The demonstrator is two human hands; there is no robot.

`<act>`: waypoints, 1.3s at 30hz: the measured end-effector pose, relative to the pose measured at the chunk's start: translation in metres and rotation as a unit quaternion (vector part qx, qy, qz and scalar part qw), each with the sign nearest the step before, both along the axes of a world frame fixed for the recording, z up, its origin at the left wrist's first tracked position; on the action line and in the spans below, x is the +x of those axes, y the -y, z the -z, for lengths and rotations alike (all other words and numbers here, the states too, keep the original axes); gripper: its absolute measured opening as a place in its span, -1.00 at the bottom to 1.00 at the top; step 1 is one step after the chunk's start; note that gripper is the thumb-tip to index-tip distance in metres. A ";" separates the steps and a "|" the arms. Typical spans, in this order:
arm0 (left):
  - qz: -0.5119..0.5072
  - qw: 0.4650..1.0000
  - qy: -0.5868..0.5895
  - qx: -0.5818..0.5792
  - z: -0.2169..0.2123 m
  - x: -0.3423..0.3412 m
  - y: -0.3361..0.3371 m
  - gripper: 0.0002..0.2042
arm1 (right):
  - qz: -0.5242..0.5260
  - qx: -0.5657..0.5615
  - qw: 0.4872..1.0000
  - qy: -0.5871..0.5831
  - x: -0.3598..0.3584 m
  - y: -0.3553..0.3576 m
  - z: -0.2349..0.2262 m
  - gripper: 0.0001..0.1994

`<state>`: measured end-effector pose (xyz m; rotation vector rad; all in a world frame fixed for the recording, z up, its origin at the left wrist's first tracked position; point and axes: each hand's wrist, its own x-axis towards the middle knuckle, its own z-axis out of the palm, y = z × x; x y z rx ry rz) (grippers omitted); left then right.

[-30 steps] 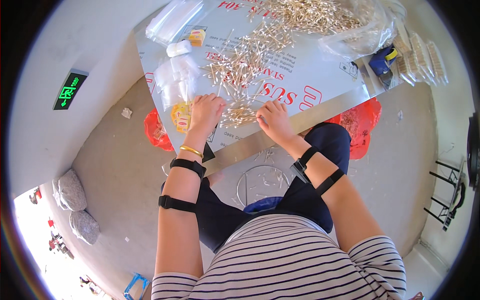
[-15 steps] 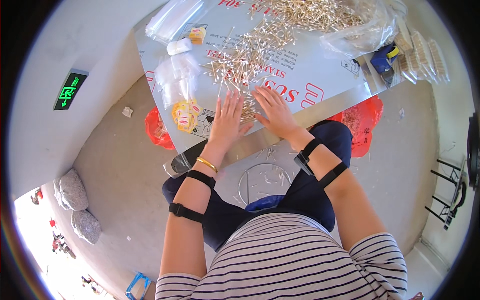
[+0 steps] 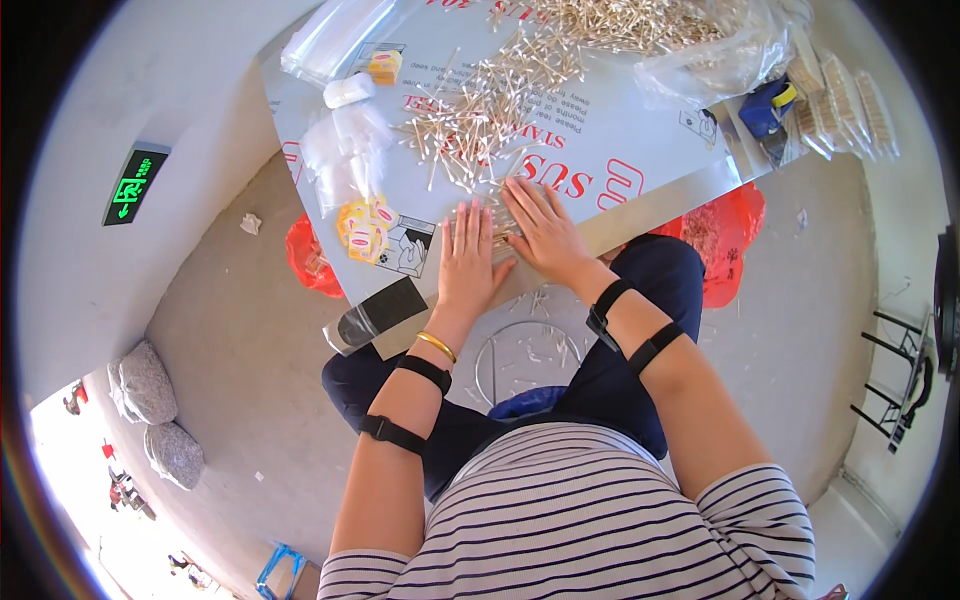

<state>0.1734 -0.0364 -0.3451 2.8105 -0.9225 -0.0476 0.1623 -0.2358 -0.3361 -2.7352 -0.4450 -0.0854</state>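
Observation:
My left hand lies flat near the table's front edge, fingers stretched forward and a little apart. Opposite it, my right hand is also flat, its fingers pointing forward and left. Between the two palms is a small bunch of cotton swabs, partly covered by my fingers. Just beyond my fingertips lies a loose spread of cotton swabs, running back to a larger heap. Left of my left hand are yellow and white paper labels.
Clear small bags, a white bundle and a label stack line the table's left side. At right are a large clear bag, a blue tape dispenser and packed swabs. Red bags stand below.
My left hand has slid slightly right and toward me, and the left forearm has swung right. My right hand has shifted slightly left. The swabs between them are more covered.

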 end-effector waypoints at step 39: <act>-0.008 1.000 0.005 -0.015 -0.006 0.025 0.007 -0.02 | 0.066 -0.007 0.998 -0.007 -0.010 0.005 -0.014 -0.27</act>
